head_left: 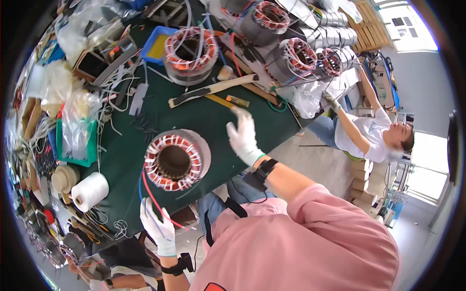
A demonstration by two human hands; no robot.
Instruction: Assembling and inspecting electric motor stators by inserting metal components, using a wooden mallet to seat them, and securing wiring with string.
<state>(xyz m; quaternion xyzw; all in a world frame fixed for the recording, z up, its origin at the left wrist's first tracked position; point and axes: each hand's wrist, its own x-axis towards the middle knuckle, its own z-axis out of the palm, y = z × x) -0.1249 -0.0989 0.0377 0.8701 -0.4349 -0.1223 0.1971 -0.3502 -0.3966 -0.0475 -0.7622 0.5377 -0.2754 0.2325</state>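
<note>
On the dark green table lies a motor stator (203,150) with its coil end up, a ring of copper windings laced with white cord. A red lead (154,200) and a blue lead (140,186) run from its left side toward me. My left hand (158,227), white-gloved, is at the table's near edge beside these leads, fingers stretched and apart; the leads pass at or over it. Whether it touches them is hard to tell. My right hand (244,138), also gloved, hovers open to the right of the stator, holding nothing.
A wrapped stick (213,90), a small yellow-orange item (237,101) and another stator (190,53) lie farther back. More stators (291,58) stand at back right. A white thread spool (90,191) and green bin (77,140) are left. A co-worker (369,131) works at right.
</note>
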